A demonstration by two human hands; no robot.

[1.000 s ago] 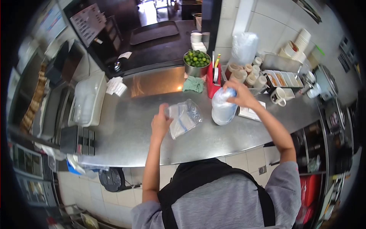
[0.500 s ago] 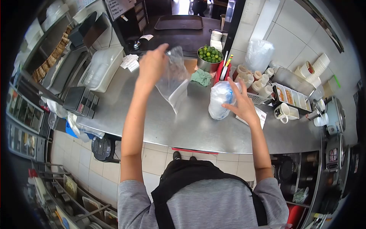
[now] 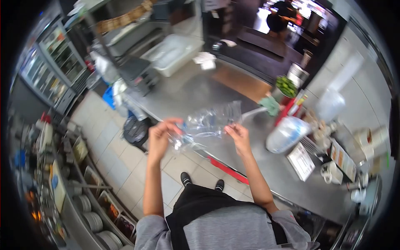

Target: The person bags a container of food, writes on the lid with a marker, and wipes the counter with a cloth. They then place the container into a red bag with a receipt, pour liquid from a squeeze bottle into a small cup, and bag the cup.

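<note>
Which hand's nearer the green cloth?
Right. The right hand, holding one side of the clear plastic bag, is below-left of the green cloth in view; the left hand, at the bag's other side, is farther left.

Clear plastic bag (image 3: pixel 210 120), crinkled, held aloft

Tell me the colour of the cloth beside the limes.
The cloth is pale green, shown in the head view.

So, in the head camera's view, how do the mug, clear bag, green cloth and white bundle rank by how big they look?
Largest to smallest:
1. Clear bag
2. White bundle
3. Mug and green cloth, too alike to rank
</note>
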